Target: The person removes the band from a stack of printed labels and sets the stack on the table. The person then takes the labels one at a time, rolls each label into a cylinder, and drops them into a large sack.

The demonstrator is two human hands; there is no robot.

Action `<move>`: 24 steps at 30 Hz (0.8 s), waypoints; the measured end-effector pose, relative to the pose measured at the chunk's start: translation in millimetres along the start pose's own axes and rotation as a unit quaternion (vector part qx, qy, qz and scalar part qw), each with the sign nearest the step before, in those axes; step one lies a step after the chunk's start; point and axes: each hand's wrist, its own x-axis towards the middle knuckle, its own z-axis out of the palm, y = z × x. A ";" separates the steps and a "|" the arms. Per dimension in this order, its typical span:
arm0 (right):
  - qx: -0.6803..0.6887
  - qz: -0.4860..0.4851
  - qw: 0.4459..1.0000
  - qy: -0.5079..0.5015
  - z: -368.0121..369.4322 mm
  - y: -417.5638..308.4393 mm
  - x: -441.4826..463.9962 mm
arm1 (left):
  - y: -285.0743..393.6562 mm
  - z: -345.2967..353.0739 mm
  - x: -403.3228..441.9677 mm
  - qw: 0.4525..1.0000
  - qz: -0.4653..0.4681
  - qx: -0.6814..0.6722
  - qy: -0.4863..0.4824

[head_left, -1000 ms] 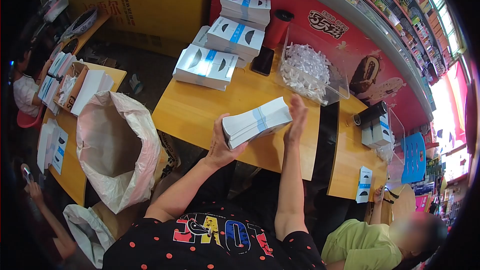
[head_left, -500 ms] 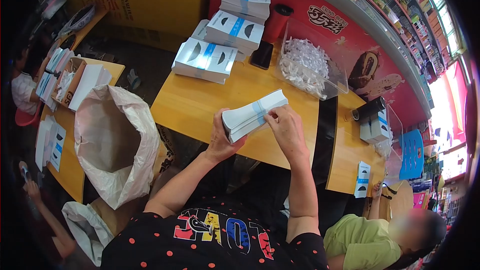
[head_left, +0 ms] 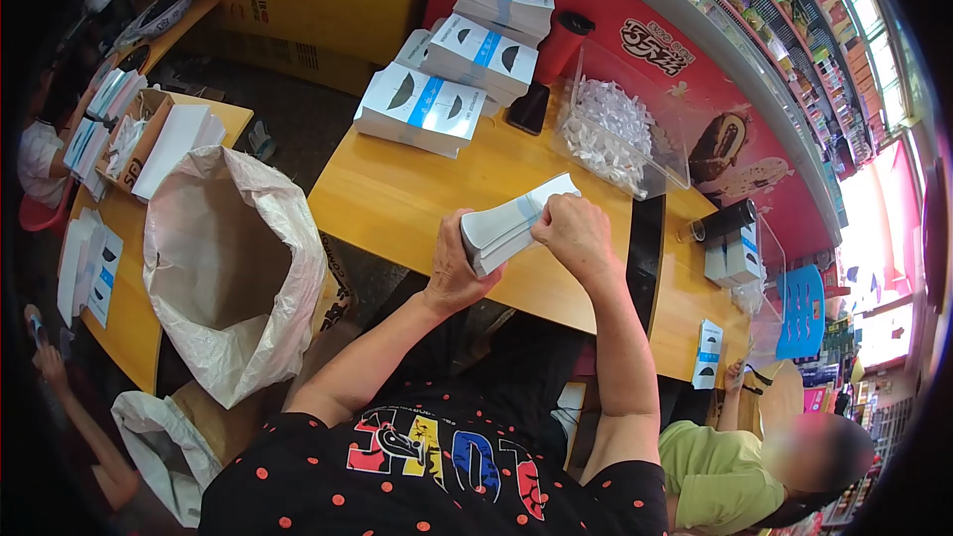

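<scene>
A thick stack of white paper sleeves (head_left: 501, 230) with a pale blue paper band round its middle is held up above the front of the table. My left hand (head_left: 459, 263) is wrapped round its near left end, with the thumb along the side. My right hand (head_left: 578, 235) is closed at the far right part of the stack, fingers bent against the band; its fingertips are partly hidden. Banded stacks (head_left: 422, 109) with blue bands and black half-round marks stand at the back of the wooden table (head_left: 397, 184).
A clear bin of white paper strips (head_left: 608, 129), a black phone (head_left: 528, 107) and a red tumbler (head_left: 564, 45) sit at the back. An open white woven sack (head_left: 223, 278) stands left of the table. At right, a person in a green shirt (head_left: 720, 476) sits by another table.
The stack and both hands have shifted slightly right in view. My right hand has turned and closed further over the band, covering more of it.
</scene>
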 end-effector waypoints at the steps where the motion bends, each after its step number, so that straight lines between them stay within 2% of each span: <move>1: -0.004 -0.004 1.000 0.009 0.9 0.1 -0.4 | 0.2 -0.1 -0.5 1.000 0.000 -0.002 0.003; 2: -0.007 -0.006 1.000 0.009 3.6 1.4 -2.7 | -0.2 0.0 -1.6 1.000 -0.013 -0.011 -0.003; 4: 0.020 -0.043 0.995 0.090 10.4 7.0 -9.9 | -0.6 0.1 -1.4 0.999 -0.025 -0.021 -0.004; 8: 0.093 -0.055 0.988 0.113 14.1 14.7 -15.2 | 0.3 -0.8 -1.2 1.000 -0.017 -0.015 0.000; 10: 0.338 0.043 0.940 0.025 15.1 16.9 -14.5 | 1.7 -0.9 -1.1 1.000 -0.020 -0.023 -0.004; 11: 0.338 0.044 0.940 0.027 16.6 23.7 -11.2 | 2.6 -1.2 -0.1 1.000 -0.014 -0.014 0.000; 13: 0.542 0.120 0.828 -0.085 17.8 41.5 -2.7 | 2.9 -1.4 0.2 1.000 -0.007 -0.007 0.006; 17: 0.593 0.160 0.779 -0.125 13.7 44.3 -2.3 | 2.9 -1.6 0.1 1.000 0.004 -0.008 0.007; 18: 0.594 0.160 0.778 -0.125 13.8 42.8 -2.9 | 3.6 -1.8 0.0 1.000 0.000 -0.012 0.005; 20: 0.418 0.104 0.901 -0.051 13.0 38.9 -3.8 | 4.2 -3.5 0.4 1.000 0.002 -0.010 -0.002; 21: 0.419 0.106 0.900 -0.050 14.6 44.6 -2.0 | 3.9 -4.5 0.6 1.000 0.005 -0.008 -0.008; 23: 0.334 0.051 0.938 0.074 20.1 68.1 6.3 | 0.1 -4.6 -1.2 1.000 0.003 -0.013 -0.018; 24: 0.306 0.068 0.943 0.108 20.4 78.0 11.9 | -2.4 -4.3 -1.2 1.000 0.002 -0.019 -0.025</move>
